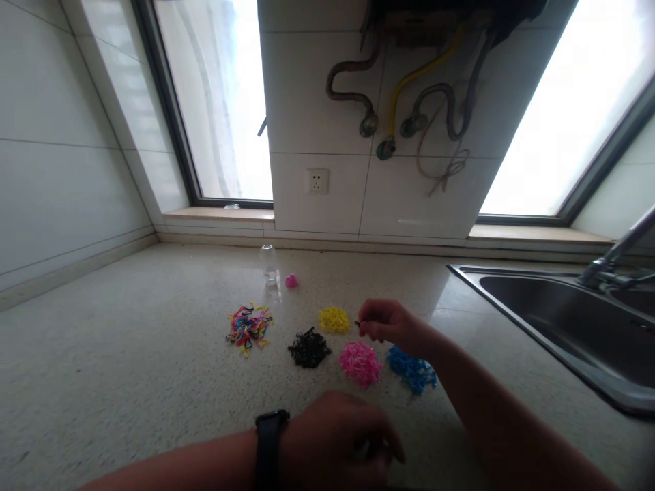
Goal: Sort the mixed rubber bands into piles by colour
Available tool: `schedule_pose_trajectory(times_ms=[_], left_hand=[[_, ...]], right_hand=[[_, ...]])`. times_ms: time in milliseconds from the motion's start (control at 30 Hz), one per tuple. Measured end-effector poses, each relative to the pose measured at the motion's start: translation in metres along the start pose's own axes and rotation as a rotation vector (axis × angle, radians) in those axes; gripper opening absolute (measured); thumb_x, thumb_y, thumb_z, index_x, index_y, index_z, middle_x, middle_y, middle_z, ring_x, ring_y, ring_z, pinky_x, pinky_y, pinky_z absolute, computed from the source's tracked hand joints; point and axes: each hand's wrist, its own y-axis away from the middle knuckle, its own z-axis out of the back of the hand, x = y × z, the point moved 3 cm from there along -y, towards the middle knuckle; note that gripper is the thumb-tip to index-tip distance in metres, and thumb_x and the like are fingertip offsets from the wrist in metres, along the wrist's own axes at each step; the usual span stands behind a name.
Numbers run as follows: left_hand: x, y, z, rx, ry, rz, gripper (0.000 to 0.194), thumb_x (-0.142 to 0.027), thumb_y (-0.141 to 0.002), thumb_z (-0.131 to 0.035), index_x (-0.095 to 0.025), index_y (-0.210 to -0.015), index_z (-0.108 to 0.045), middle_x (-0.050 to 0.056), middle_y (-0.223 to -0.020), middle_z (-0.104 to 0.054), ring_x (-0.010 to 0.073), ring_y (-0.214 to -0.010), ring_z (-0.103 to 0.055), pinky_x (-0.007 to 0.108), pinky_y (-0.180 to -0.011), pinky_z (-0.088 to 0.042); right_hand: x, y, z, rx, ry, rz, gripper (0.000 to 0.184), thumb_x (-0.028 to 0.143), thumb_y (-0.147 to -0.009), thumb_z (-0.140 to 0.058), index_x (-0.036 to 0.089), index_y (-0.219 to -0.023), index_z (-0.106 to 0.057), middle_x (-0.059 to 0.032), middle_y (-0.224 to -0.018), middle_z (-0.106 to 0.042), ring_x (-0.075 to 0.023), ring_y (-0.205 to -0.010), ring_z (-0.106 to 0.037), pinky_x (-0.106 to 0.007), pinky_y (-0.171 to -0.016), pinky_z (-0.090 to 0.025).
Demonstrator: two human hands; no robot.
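Observation:
My right hand (385, 320) pinches a small black rubber band (357, 324) between thumb and forefinger, just right of the yellow rubber band pile (334, 320). Under that hand and forearm lies a blue pile (412, 371), partly hidden. My left hand (340, 440), with a black watch (271, 436) on its wrist, is near the counter's front with its fingers curled inward; what they hold, if anything, cannot be made out. Between the hands sits a pink pile (360, 363), and left of it a black pile (310, 348). A mixed-colour pile (249, 327) lies farther left.
Behind the piles stand a clear bottle (267, 266) and a small pink object (291, 281). A steel sink (552, 334) with a faucet (614, 262) is set into the speckled counter (127, 368) at right. Pipes and a socket (317, 181) are on the tiled wall.

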Motion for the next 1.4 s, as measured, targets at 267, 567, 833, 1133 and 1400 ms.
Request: schedule_pose_trajectory(times_ms=[267,567,833,1133,1400], left_hand=[[0.019,-0.004,0.026,-0.571,0.408,0.338,0.017,-0.032,-0.091,-0.056,-0.018,-0.102,-0.055,0.0,-0.08,-0.054,0.0115,-0.071,-0.049,0.024,-0.064,-0.041],[0.029,-0.001,0.035,-0.616,0.27,0.343,0.022,-0.036,-0.09,-0.061,-0.021,-0.106,-0.059,-0.003,-0.076,-0.052,0.0087,-0.061,-0.043,0.021,-0.055,-0.036],[0.03,0.0,0.042,-0.612,0.101,0.248,0.011,-0.028,-0.089,-0.062,-0.021,-0.097,-0.066,-0.002,-0.075,-0.055,0.0086,-0.06,-0.042,0.021,-0.054,-0.035],[0.026,-0.001,0.047,-0.615,0.039,0.233,0.011,-0.03,-0.089,-0.064,-0.02,-0.091,-0.069,0.0,-0.076,-0.056,0.0096,-0.061,-0.046,0.022,-0.056,-0.037],[0.029,-0.002,0.048,-0.642,0.041,0.327,0.019,-0.037,-0.088,-0.065,-0.02,-0.095,-0.071,0.001,-0.076,-0.059,0.0106,-0.061,-0.047,0.023,-0.056,-0.037]], right_hand=[[0.006,0.018,-0.002,0.053,-0.015,0.049,0.02,0.034,-0.083,-0.071,0.016,-0.085,-0.064,0.0015,-0.072,-0.056,-0.01,-0.066,-0.048,-0.024,-0.061,-0.039],[0.013,0.019,-0.012,0.141,0.137,0.038,0.02,0.034,-0.085,-0.068,0.015,-0.085,-0.065,0.0009,-0.071,-0.056,-0.0099,-0.063,-0.047,-0.023,-0.058,-0.039],[0.015,0.02,-0.016,0.168,0.194,0.049,0.018,0.032,-0.085,-0.067,0.015,-0.086,-0.064,0.0003,-0.073,-0.058,-0.0103,-0.066,-0.05,-0.023,-0.058,-0.04],[0.01,0.018,-0.015,0.179,0.15,0.025,0.021,0.035,-0.085,-0.067,0.014,-0.087,-0.063,0.0007,-0.072,-0.058,-0.0102,-0.065,-0.051,-0.023,-0.059,-0.041],[0.006,0.017,-0.014,0.175,0.102,0.03,0.02,0.035,-0.086,-0.066,0.015,-0.087,-0.062,0.0007,-0.072,-0.06,-0.0099,-0.064,-0.052,-0.023,-0.06,-0.042]])
